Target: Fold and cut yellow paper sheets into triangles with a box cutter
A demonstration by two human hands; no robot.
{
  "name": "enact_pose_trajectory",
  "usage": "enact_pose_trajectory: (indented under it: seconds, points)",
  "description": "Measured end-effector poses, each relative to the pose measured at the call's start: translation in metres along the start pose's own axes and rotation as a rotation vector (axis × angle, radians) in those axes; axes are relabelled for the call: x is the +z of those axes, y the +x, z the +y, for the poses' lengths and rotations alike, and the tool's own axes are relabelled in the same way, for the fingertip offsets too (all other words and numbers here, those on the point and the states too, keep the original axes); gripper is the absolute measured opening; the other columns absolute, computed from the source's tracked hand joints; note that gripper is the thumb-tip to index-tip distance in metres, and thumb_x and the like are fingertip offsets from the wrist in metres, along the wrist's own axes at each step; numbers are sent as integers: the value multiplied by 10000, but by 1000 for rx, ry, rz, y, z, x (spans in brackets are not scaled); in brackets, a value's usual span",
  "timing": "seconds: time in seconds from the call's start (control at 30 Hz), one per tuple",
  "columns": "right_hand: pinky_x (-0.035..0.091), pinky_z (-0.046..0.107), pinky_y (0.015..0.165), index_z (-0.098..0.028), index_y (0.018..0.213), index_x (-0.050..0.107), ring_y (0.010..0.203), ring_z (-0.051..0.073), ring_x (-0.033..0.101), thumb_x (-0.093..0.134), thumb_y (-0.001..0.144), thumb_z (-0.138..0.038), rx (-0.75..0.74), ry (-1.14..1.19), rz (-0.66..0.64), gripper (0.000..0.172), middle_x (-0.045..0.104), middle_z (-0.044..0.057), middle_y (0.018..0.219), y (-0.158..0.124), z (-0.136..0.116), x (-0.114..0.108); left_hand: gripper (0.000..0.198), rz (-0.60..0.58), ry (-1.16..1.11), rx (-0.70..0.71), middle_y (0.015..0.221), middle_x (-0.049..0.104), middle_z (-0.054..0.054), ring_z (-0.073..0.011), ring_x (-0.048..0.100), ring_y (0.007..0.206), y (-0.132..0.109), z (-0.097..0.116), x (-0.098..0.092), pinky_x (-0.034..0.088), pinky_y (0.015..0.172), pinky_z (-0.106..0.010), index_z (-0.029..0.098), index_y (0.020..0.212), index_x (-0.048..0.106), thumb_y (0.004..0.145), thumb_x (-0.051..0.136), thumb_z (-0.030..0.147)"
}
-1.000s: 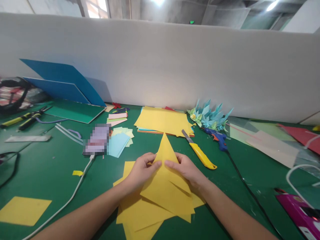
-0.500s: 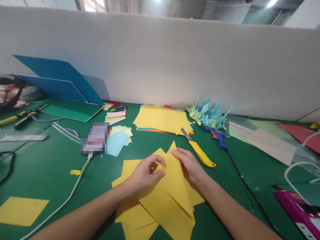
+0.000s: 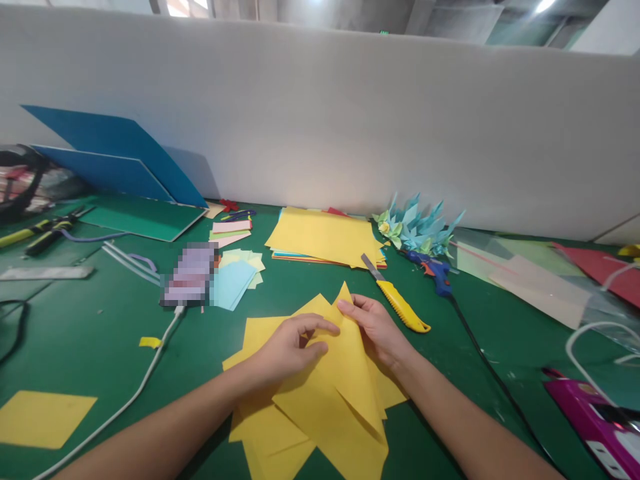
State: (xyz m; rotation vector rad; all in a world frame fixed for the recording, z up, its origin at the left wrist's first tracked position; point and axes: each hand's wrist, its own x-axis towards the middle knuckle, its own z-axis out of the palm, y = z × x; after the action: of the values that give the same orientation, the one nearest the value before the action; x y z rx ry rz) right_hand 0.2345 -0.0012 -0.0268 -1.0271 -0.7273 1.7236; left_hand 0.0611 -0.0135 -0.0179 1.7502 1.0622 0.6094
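My left hand (image 3: pixel 295 345) is at the folded sheet (image 3: pixel 333 417), thumb and forefinger apart. This lies over loose sheets (image 3: pixel 267 427) on the surface (image 3: pixel 193 357): partly folded, I judge, flap unflattened. Its tip points away, long axis near-to-far. My right hand (image 3: pixel 383 330) pinches near the tip.

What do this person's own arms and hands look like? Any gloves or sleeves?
The left hand and right hand are ungloved. Both forearms are bare where they show: no sleeves, watch or bracelet. I see no rings or cables on them.
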Motion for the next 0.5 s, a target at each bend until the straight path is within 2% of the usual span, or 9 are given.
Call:
enact_pose_trajectory:
  seconds: [0.3, 0.5]
  points:
    - [461, 256, 531, -164, 655, 633, 507, 131, 580, 854, 507, -377, 3, 3, 15, 340, 653, -15, 575, -2, -2, 2, 322, 1, -16, -20, 1085, 671, -43, -196, 601, 894, -1, -3, 1, 464, 725, -290, 232, 1033, 679, 757, 520, 184]
    - [399, 213, 532, -162, 588, 626, 508, 91, 518, 850, 504, -391, -58, 20, 87, 331, 612, -36, 547, 1, -3, 2, 409, -48, -5, 15, 1173, 628, -41, -193, 597, 925, -4, -1, 3, 467, 757, -290, 238, 1072, 658, 713, 500, 123]
